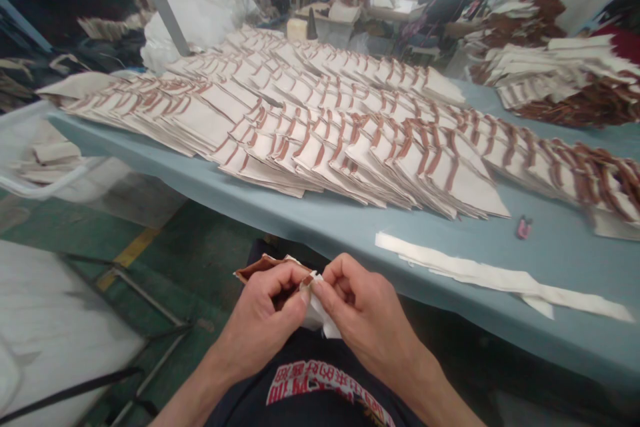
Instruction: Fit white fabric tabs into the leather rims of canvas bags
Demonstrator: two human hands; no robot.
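Note:
Over my lap, just off the table's near edge, both hands pinch a piece of brown and white fabric (257, 268). My left hand (265, 307) is closed on its brown part, thumb against the fingers. Close beside it, my right hand (363, 300) grips the white end, its fingertips almost meeting the left thumb. Part of the piece hangs below between my hands, and the fingers hide the spot where they meet. On the table to the right lie long white fabric strips (465, 270). Beyond them rests a small pair of pink thread snips (523, 227).
Overlapping rows of white fabric pieces with brown bands (320, 140) cover much of the blue-covered table (340, 223). More brown and white fabric (565, 80) is heaped at the far right. A white bin (45, 180) stands left, near a metal-legged stand (160, 307). A person sits farther back.

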